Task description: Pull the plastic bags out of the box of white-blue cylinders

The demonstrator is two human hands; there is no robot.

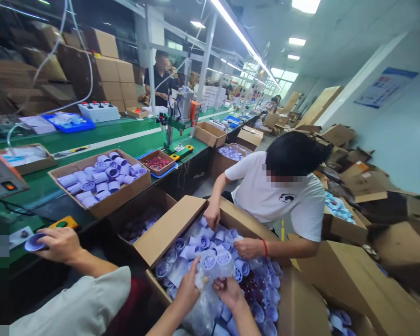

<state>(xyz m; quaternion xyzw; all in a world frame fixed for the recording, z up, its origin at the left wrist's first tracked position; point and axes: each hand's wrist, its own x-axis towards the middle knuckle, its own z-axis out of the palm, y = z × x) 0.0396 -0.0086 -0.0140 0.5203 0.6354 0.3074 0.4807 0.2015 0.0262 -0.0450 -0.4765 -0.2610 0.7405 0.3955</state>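
bag (pixel 202 309) of clear plastic with pale lilac cups (pixel 217 261) is pinched in your half-curled left hand (pixel 187 290) and your curled right hand (pixel 228 293), above an open carton (pixel 301 298) heaped with more cups, across from a co-worker (pixel 266 196).

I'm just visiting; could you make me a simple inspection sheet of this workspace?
Surface: green bench with a white stripe.
Job's things: clear plastic bag above lilac cups in an open cardboard box.
Clutter: many cardboard boxes at picture right.
Hands: left hand and right hand at the bag; exact grips unclear.
Cables: white cable loops at picture left.
Surroundings: person in white shirt reaching into the same box.
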